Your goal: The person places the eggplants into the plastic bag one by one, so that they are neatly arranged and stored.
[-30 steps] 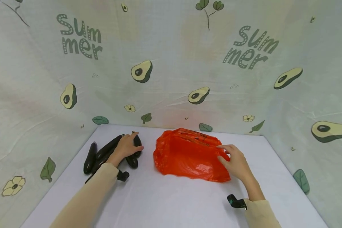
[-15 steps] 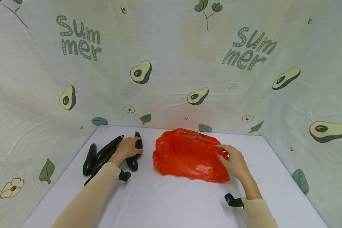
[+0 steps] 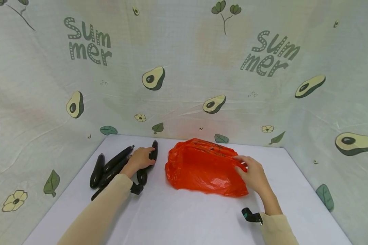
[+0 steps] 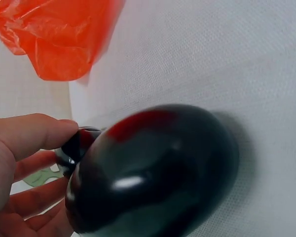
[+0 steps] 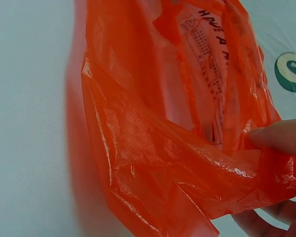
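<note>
My left hand [image 3: 139,160] grips a glossy black eggplant [image 3: 153,153], thumb on one side and fingers on the other. Just under this hand lies another eggplant [image 3: 142,177]; its rounded end looms large in front of the held eggplant [image 4: 75,149] in the left wrist view. An orange-red plastic bag [image 3: 202,173] lies on its side at the middle of the table, its mouth spread wide. At the bag's right edge my right hand [image 3: 254,173] pinches the film between thumb and fingers, as the right wrist view shows.
More dark eggplants [image 3: 97,171] lie side by side at the left of the white table [image 3: 178,221], partly behind the left forearm. A cloth [image 3: 184,51] printed with avocados and leaves hangs at the back and sides.
My left hand has closed round an eggplant at the far end of the group and shifted it a little right, toward the bag. The right hand and the bag stay put.
</note>
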Available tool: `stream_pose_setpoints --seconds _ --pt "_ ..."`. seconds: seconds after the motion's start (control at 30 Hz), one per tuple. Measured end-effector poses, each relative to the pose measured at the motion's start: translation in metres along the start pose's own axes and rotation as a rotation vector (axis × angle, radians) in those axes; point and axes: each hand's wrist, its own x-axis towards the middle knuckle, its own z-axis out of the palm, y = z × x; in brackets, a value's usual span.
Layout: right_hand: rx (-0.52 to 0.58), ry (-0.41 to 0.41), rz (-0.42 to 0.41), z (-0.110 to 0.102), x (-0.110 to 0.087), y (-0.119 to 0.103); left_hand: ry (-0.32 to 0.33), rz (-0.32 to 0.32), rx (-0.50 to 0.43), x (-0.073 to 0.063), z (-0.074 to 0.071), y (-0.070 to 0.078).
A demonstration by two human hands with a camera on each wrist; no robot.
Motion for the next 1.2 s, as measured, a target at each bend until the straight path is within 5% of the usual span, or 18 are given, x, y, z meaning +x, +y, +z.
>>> stream_pose_setpoints --seconds 0.8,1.2 --pt "0.021 0.015 0.011 0.002 -0.001 0.004 0.054 0.078 -0.04 0.001 0.001 0.005" --pt "0.024 0.015 0.014 -0.001 0.0 0.0 0.181 0.19 -0.03 -0.012 -0.016 0.011"
